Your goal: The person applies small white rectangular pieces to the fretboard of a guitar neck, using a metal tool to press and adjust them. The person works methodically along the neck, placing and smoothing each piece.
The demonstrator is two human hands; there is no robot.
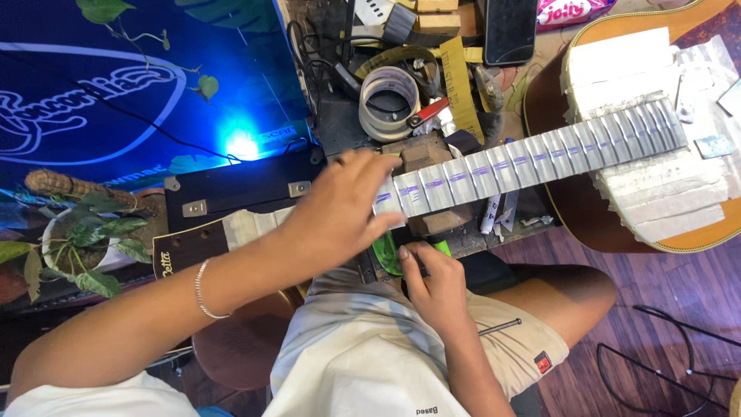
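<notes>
Guitar neck [494,166] lying across lap and cluttered surface [340,123], frets wrapped in tape. Left hand [340,212] pressing flat on neck, fingers spread, gripping nothing. Right hand [436,282] pinching green tool [384,255] under neck. Fret work seems underway; next move likely needing steady neck.

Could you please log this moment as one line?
left hand: on taped guitar neck | right hand: holding green tool below neck

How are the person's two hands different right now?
The left hand lies spread on top of the taped guitar neck; the right hand sits lower, below the neck, with fingers curled. The left wrist wears a bracelet; the right wrist is bare. The right hand pinches a green tool; the left holds nothing visible. Both are bare.
</notes>
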